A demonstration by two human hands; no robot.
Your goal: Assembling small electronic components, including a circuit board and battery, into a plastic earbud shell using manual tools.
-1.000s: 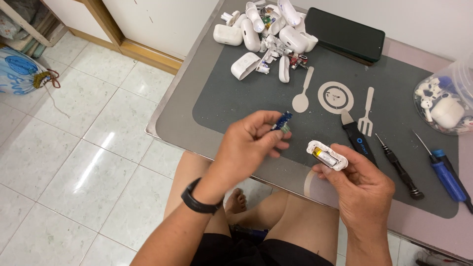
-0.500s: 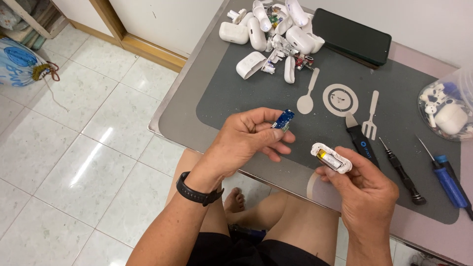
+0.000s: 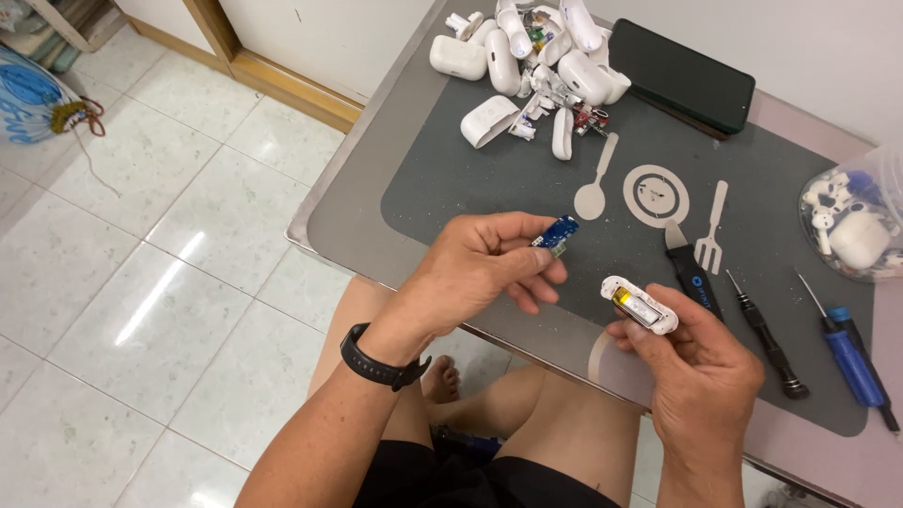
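The left hand (image 3: 480,268) pinches a small blue circuit board (image 3: 557,233) between thumb and fingertips, most of the board hidden behind them, while the right hand (image 3: 701,376) has its fingers clamped on a white case half (image 3: 640,305) with a yellow cell inside — its underside is out of sight. Compared with half a second ago both hands sit in much the same pose above the surface (image 3: 489,188), the board just left of the case, apart from it.
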